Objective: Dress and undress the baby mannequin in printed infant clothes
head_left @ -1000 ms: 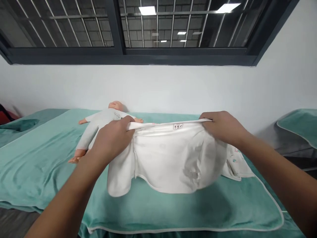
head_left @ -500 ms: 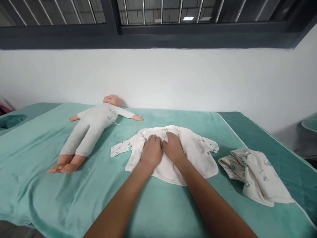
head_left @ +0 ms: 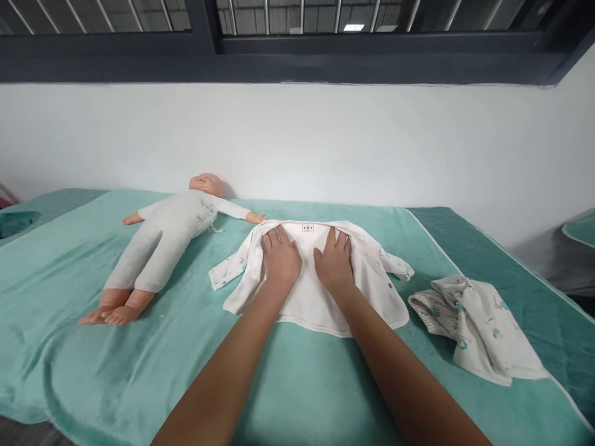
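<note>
A small white baby jacket [head_left: 309, 279] lies spread open on the green blanket, its plain inside facing up and a label at the neckline. Its printed sleeves stretch out to both sides. My left hand [head_left: 281, 257] lies on the left half of the jacket, fingers spread toward the collar. On the right half rests my right hand [head_left: 335, 260], its fingers also apart and pointing to the collar. Left of the jacket a baby doll [head_left: 162, 235] in a white bodysuit lies on its back, one hand close to the jacket's upper left edge.
To the right lies a crumpled white printed baby garment [head_left: 483, 328] with a ribbed edge. The green blanket [head_left: 316, 390] covers the bed up to the white wall [head_left: 297, 142]. Above is a dark window frame [head_left: 372, 59] with metal bars.
Both my hands have slid away from me and apart, from bunched fingers at the jacket's middle to spread fingers. The jacket's collar edge has moved farther back and lies flatter.
</note>
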The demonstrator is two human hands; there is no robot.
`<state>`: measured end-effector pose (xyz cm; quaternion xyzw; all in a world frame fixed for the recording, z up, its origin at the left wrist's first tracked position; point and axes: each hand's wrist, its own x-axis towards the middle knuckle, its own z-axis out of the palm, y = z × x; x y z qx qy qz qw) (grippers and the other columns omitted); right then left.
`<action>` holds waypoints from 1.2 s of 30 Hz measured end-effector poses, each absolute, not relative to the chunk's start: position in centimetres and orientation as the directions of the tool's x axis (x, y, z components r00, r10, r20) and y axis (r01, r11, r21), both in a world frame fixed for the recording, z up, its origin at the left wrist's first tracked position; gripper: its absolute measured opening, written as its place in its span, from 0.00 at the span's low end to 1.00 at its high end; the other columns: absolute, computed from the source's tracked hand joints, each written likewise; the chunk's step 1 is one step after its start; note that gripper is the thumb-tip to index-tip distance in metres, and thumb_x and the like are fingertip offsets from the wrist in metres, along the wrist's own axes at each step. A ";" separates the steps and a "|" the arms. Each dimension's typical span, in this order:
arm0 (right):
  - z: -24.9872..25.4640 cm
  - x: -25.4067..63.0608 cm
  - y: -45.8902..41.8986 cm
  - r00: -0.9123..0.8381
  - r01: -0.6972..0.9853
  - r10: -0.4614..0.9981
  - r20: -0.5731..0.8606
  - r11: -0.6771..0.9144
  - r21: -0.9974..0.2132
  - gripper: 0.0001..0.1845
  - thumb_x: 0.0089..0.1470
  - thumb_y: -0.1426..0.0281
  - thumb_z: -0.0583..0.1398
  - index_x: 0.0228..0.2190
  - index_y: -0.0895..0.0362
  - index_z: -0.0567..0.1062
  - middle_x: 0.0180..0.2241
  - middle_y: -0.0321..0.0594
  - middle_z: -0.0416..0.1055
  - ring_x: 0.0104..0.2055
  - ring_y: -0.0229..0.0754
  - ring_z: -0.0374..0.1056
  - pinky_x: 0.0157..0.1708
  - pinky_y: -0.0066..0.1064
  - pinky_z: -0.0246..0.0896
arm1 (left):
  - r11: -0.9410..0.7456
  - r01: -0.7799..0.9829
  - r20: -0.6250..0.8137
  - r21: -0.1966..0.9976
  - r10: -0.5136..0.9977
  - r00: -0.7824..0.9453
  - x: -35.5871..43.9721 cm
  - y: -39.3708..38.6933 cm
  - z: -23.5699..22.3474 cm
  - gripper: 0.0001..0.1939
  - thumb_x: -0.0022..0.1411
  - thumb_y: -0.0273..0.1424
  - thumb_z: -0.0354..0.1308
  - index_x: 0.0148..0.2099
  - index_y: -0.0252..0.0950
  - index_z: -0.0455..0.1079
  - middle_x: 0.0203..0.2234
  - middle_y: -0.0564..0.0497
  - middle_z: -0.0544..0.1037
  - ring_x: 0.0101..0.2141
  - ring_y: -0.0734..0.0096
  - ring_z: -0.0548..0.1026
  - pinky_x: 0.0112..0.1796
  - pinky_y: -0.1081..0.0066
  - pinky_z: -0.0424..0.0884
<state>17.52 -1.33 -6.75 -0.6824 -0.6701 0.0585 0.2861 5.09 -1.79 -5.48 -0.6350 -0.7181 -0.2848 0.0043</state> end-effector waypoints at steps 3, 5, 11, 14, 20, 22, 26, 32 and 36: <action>-7.0 18.1 -0.1 0.110 0.890 0.949 0.295 0.038 -0.454 0.38 0.64 0.66 0.51 0.69 0.68 0.48 0.69 0.65 0.48 0.72 0.67 0.43 0.68 0.57 0.43 | 0.056 0.929 0.346 0.367 0.919 -0.192 5.2 -0.4 -6.1 0.32 0.71 0.33 0.43 0.72 0.23 0.51 0.66 0.26 0.61 0.66 0.35 0.57 0.57 0.40 0.67; -7.2 18.6 0.7 0.106 0.907 0.952 0.287 0.026 -0.421 0.37 0.64 0.66 0.51 0.68 0.71 0.49 0.69 0.67 0.49 0.71 0.67 0.45 0.67 0.57 0.44 | 0.063 0.948 0.333 0.312 0.927 -0.171 5.0 0.4 -6.7 0.32 0.71 0.32 0.43 0.73 0.25 0.51 0.66 0.29 0.62 0.66 0.39 0.57 0.59 0.44 0.65; -7.5 19.1 1.6 0.043 0.951 0.888 0.458 0.105 -0.292 0.34 0.64 0.67 0.52 0.68 0.65 0.53 0.67 0.62 0.52 0.68 0.64 0.51 0.65 0.53 0.49 | 0.053 0.977 0.422 0.208 0.896 -0.138 3.8 1.4 -8.1 0.31 0.72 0.34 0.44 0.73 0.28 0.52 0.64 0.30 0.64 0.65 0.40 0.60 0.64 0.46 0.58; -7.5 19.2 1.5 0.059 0.955 0.865 0.498 0.096 -0.279 0.34 0.65 0.67 0.52 0.68 0.64 0.53 0.66 0.62 0.53 0.68 0.64 0.52 0.63 0.53 0.52 | 0.027 0.978 0.473 0.208 0.872 -0.125 3.7 1.3 -8.1 0.32 0.72 0.35 0.43 0.74 0.31 0.49 0.65 0.31 0.63 0.65 0.41 0.60 0.66 0.47 0.55; -7.7 19.7 1.6 0.158 0.913 0.892 0.424 0.031 -0.406 0.33 0.65 0.65 0.51 0.67 0.65 0.54 0.65 0.63 0.56 0.63 0.60 0.60 0.62 0.50 0.55 | 0.008 0.972 0.407 0.236 0.907 -0.107 3.6 1.3 -8.1 0.30 0.73 0.35 0.41 0.73 0.29 0.53 0.65 0.31 0.63 0.66 0.41 0.59 0.66 0.48 0.54; -7.8 19.8 1.7 0.170 0.898 0.913 0.370 0.010 -0.439 0.33 0.65 0.65 0.51 0.67 0.64 0.54 0.66 0.63 0.55 0.63 0.60 0.60 0.62 0.50 0.56 | 0.003 0.970 0.361 0.243 0.928 -0.094 3.6 1.4 -8.2 0.30 0.74 0.36 0.40 0.72 0.26 0.55 0.64 0.30 0.65 0.65 0.41 0.61 0.65 0.50 0.56; -7.9 19.7 2.2 0.173 0.882 0.954 0.243 -0.040 -0.470 0.32 0.65 0.66 0.49 0.67 0.67 0.55 0.66 0.64 0.54 0.67 0.62 0.56 0.63 0.50 0.56 | 0.015 0.961 0.260 0.276 0.961 -0.090 3.5 1.6 -8.3 0.30 0.74 0.37 0.37 0.70 0.26 0.59 0.61 0.30 0.69 0.64 0.43 0.63 0.64 0.51 0.59; -8.3 19.6 2.4 0.156 0.889 0.950 0.270 -0.017 -0.457 0.35 0.66 0.64 0.47 0.68 0.69 0.52 0.68 0.65 0.50 0.71 0.64 0.48 0.66 0.53 0.48 | 0.024 0.951 0.268 0.308 0.957 -0.111 3.6 1.6 -8.3 0.31 0.74 0.39 0.38 0.74 0.32 0.52 0.65 0.32 0.64 0.68 0.43 0.57 0.67 0.48 0.52; -8.8 19.6 2.5 0.131 0.901 0.947 0.293 0.010 -0.434 0.37 0.66 0.63 0.48 0.69 0.68 0.48 0.70 0.65 0.47 0.71 0.64 0.47 0.66 0.53 0.48 | 0.041 0.942 0.272 0.334 0.952 -0.137 3.7 1.6 -8.4 0.32 0.74 0.39 0.37 0.75 0.35 0.46 0.66 0.33 0.62 0.68 0.44 0.56 0.67 0.48 0.52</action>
